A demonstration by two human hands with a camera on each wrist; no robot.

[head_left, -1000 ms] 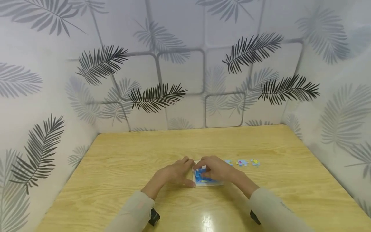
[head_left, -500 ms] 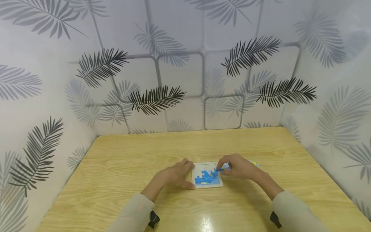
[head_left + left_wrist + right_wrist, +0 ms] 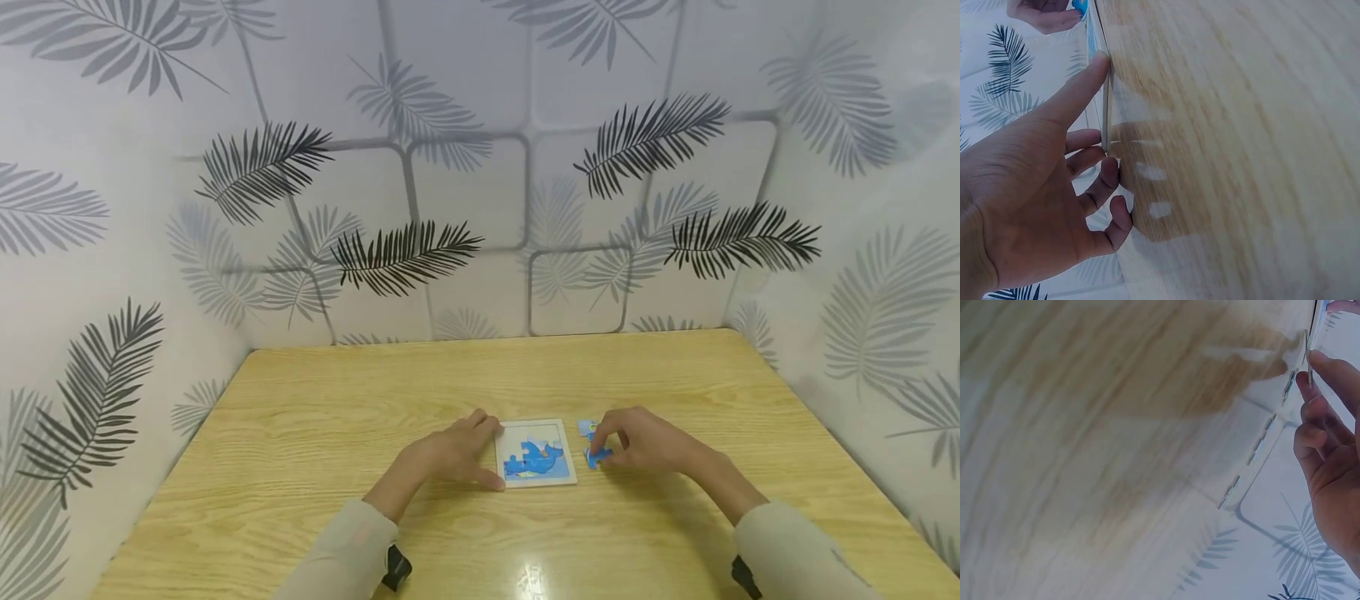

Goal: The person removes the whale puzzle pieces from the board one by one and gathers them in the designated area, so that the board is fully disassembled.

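Note:
In the head view, a square puzzle tray with a white border lies flat on the table, partly filled with blue picture pieces. My left hand rests against its left side, thumb at the near corner and fingertips at the far corner; the left wrist view shows that thumb touching the tray's edge. To the right of the tray, my right hand pinches a blue puzzle piece between thumb and index finger. Edge-on in the right wrist view, the same piece appears thin and raised off the table.
Just behind the pinched piece lies a light blue puzzle piece. The right wrist view has several loose pieces in a row on the wooden table. Leaf-patterned wall covering rises beyond the table's far edge.
My right hand has moved from over the tray to its right, taking hold of a blue piece and carrying it a little further right. My left hand stays at the tray's left side.

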